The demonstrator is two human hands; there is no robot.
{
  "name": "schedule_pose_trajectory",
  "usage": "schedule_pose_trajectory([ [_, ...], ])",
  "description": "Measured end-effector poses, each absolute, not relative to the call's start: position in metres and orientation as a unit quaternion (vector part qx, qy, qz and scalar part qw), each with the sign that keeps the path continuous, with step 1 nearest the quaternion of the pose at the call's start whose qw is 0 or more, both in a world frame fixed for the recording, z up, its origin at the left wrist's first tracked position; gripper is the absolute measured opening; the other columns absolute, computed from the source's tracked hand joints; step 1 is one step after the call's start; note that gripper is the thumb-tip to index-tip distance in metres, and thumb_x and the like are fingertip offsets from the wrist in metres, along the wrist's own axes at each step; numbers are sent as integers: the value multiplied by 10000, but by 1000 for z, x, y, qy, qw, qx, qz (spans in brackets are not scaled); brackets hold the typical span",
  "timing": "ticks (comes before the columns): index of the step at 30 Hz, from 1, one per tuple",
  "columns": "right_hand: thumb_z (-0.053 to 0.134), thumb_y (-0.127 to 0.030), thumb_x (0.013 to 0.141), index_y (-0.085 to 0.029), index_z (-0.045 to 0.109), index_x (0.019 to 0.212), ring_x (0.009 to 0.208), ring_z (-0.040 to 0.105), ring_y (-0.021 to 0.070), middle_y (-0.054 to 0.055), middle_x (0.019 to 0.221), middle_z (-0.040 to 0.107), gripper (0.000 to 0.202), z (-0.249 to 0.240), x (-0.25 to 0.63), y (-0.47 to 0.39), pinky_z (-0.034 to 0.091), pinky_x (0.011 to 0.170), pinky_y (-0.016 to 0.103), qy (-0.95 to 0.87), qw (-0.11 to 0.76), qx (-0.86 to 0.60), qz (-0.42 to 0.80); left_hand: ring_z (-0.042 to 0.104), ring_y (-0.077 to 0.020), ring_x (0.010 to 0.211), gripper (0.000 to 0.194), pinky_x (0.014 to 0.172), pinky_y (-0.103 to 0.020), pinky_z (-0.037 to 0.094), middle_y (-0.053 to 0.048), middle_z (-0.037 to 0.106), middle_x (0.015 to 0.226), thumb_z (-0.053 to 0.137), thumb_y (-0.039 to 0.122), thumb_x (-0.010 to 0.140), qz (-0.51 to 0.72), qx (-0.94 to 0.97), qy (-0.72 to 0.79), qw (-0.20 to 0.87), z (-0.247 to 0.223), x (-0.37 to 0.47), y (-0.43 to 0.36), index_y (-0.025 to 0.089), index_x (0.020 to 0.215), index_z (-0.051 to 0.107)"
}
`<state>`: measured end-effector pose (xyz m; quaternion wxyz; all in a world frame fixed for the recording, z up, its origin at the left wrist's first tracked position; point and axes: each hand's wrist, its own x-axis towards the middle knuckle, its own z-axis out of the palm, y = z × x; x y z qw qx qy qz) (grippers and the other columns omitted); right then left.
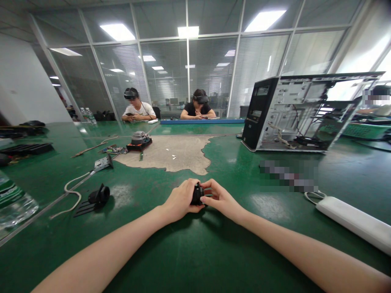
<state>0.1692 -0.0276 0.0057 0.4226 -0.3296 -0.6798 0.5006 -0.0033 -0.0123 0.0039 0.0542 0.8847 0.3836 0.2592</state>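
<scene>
together, hands (182,198), black part (197,195) between (half hidden)

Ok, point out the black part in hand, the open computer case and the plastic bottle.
Black part (197,196), head view: its exposed middle.
Open computer case (287,117), head view: metal inside its open side.
Plastic bottle (18,208), head view: clear side below its label.
</scene>
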Motion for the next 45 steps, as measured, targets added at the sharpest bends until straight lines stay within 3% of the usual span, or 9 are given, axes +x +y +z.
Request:
schedule_pose_trajectory([
  [6,573,-257,736,-205,484,875,856,541,143,3,891,516,173,6,169,-29,463,710,278,-674,438,-327,496,492,-227,925,551,736,-361,444,-66,485,1032,610,325,648,256,886,383,48,6,-3,-14,200,1100,322],
  [13,565,-257,742,-207,462,983,879,540,149,31,984,508,267,4,168,-26,458,746,300,-677,421,-341,499,492,-231,928,548,739,-361,449,-70,484,1027,604,337,658,253,888,383,41,5,-3,-12,194,1099,312],
  [21,597,-265,713,-204,474,863,956,511,175,13,935,496,204,5,169,-28,461,726,289,-674,439,-322,500,496,-231,927,528,725,-356,449,-66,482,1036,600,321,661,248,887,387,44,6,-3,-14,197,1090,319],
  [29,589,-268,720,-210,464,967,912,527,162,31,974,506,283,4,169,-28,448,774,320,-681,421,-338,495,496,-233,926,544,729,-359,451,-71,484,1030,599,342,664,252,886,386,41,4,-3,-12,192,1100,310],
  [38,596,-280,716,-204,481,877,884,530,158,6,891,507,212,5,169,-28,454,717,289,-670,439,-326,502,498,-231,924,558,722,-354,446,-66,483,1033,611,321,645,255,887,382,44,6,-3,-13,202,1104,316],
  [45,585,-266,725,-209,469,965,909,528,157,29,961,509,272,4,169,-27,449,773,315,-681,429,-334,491,498,-232,923,561,725,-358,446,-67,485,1029,609,335,649,254,885,387,47,5,-3,-13,201,1109,317],
])
